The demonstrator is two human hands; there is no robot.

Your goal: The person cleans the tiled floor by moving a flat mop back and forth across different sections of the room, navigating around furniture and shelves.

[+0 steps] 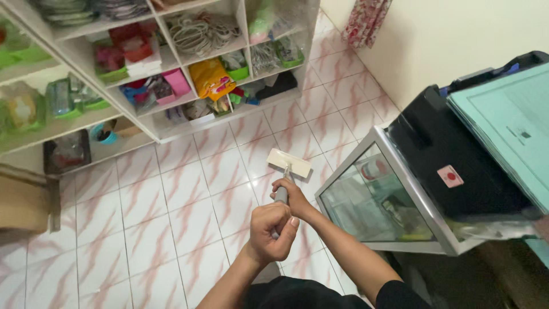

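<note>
Both my hands grip the grey handle of a flat mop (289, 162), whose cream rectangular head lies on the tiled floor (183, 194) in front of me. My left hand (273, 232) is closed around the handle's near end, fist up. Just beyond it, my right hand (290, 196) clasps the handle lower down, closer to the mop head. The handle between the two hands is mostly hidden by my fingers.
A white open shelf unit (171, 74) packed with bags, baskets and boxes stands along the far wall. A glass display case (377, 200) with a metal frame is at my right, with a black machine (452, 154) and green folders (509, 120) on top. A cardboard box (26, 200) sits at left.
</note>
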